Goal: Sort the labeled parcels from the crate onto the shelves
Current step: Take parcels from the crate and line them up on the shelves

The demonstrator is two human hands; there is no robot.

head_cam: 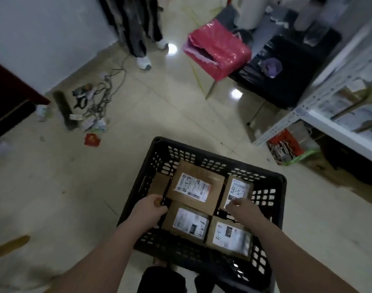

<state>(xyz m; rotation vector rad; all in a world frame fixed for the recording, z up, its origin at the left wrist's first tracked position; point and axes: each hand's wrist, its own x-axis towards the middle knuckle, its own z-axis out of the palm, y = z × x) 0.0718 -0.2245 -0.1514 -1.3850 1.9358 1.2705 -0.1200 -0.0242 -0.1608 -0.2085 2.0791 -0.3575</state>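
A black slatted crate (271,187) stands on the floor in front of me, holding several brown cardboard parcels with white labels. The largest parcel (195,187) lies on top at the back. Below it lie a front-left parcel (187,224) and a front-right parcel (229,237). A small parcel (237,190) leans at the back right. My left hand (151,206) reaches into the crate's left side, fingers curled at the edge of the large parcel. My right hand (242,208) rests its fingertips on the lower edge of the small back-right parcel.
A white metal shelf unit (329,123) with packages stands at the right. A pink bag (216,49) sits on a chair behind the crate. A person's legs (142,39) stand at the back. Cables and scraps (92,108) litter the floor at the left.
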